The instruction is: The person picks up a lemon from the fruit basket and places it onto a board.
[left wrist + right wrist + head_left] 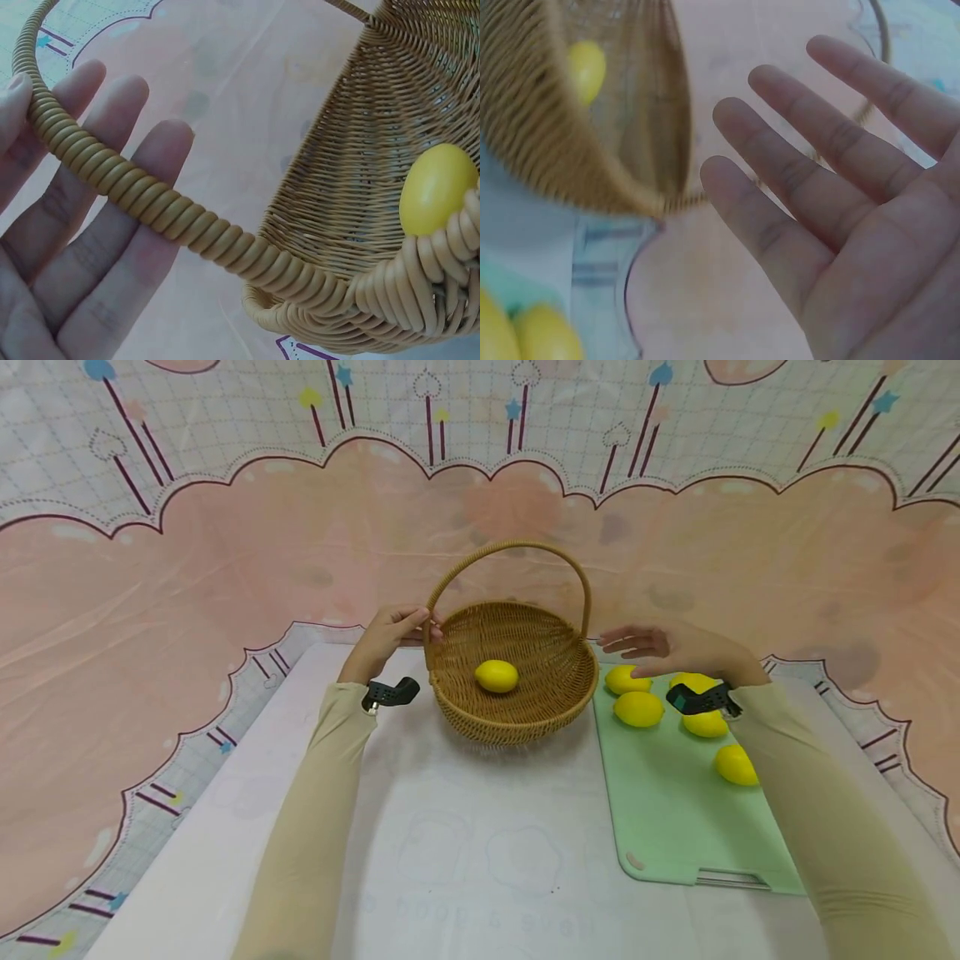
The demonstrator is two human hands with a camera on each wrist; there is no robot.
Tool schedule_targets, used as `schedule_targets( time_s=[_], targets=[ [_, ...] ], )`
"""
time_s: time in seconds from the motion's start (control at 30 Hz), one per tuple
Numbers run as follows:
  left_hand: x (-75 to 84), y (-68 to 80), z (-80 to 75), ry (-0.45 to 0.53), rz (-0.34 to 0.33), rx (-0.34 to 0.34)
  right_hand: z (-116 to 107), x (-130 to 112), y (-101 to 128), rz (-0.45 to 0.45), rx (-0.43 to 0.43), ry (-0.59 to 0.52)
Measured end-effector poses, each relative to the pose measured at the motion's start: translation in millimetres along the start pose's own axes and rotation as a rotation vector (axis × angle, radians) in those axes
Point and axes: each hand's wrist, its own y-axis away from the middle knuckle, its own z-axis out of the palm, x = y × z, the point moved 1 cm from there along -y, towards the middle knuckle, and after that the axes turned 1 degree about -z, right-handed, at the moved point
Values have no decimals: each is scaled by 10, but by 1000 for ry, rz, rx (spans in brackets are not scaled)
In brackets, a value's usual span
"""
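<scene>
A wicker basket [517, 714] with a tall hoop handle [510, 547] stands on the table and holds one yellow lemon [497, 676]. My left hand [393, 631] is at the left foot of the handle. In the left wrist view its straight fingers [97, 247] lie behind the coiled handle [172, 214] and touch it, with the lemon [435, 187] inside the basket. My right hand [652, 643] hovers flat and open just right of the basket's rim, holding nothing. In the right wrist view the spread fingers [817, 150] are apart from the basket wall [555, 150].
A green cutting board [675, 827] lies right of the basket with several loose lemons [638, 708] at its far end, under my right wrist. A pink patterned cloth covers the table's edges and hangs behind it.
</scene>
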Motion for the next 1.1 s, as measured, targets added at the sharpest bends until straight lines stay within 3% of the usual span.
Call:
schedule_targets(
  time_s=[0.27,0.47,0.6,0.77,1.1],
  targets=[
    [14,-5,21,17,10,10,106,-112,-591,2,-60,-95],
    [148,33,67,48,-2,-8,194,-74,-938,29,-82,-138],
    [248,37,121,124,-1,-26,279,-41,-1138,72,-64,-162],
    [241,-43,181,215,5,-21,398,17,-1381,74,-20,-138],
    [153,-182,299,168,48,-28,593,183,-1664,144,96,-210]
  ],
)
